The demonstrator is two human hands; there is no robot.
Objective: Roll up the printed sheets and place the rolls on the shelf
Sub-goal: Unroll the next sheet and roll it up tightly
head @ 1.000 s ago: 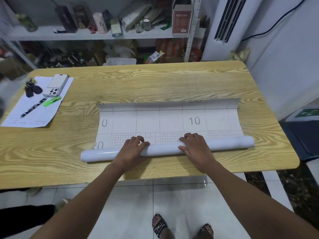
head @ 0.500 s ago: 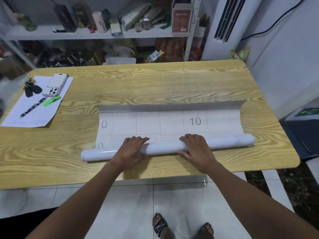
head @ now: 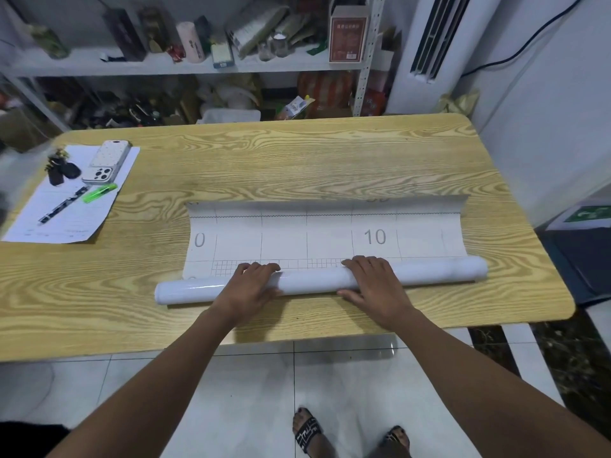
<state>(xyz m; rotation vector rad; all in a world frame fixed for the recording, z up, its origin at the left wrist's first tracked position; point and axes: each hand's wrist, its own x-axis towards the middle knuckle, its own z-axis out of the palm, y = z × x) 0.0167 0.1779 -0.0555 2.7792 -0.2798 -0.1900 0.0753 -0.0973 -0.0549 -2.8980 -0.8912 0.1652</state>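
Roll (head: 310,281), long axis left-right, right end farther, left hand (head: 253,285) and right hand (head: 373,282) curled round it.

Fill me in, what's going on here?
A person is rolling up a printed sheet on the wooden table. The left hand and right hand each grip the roll, fingers curled over its top. The part marked 0 and 10 lies unrolled beyond it, far edge curling up. The roll is not yet on the shelf.

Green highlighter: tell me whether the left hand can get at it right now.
Probably yes: only bare table lies between the left hand and the green highlighter on the paper. But that hand grips the roll, which may loosen if released.
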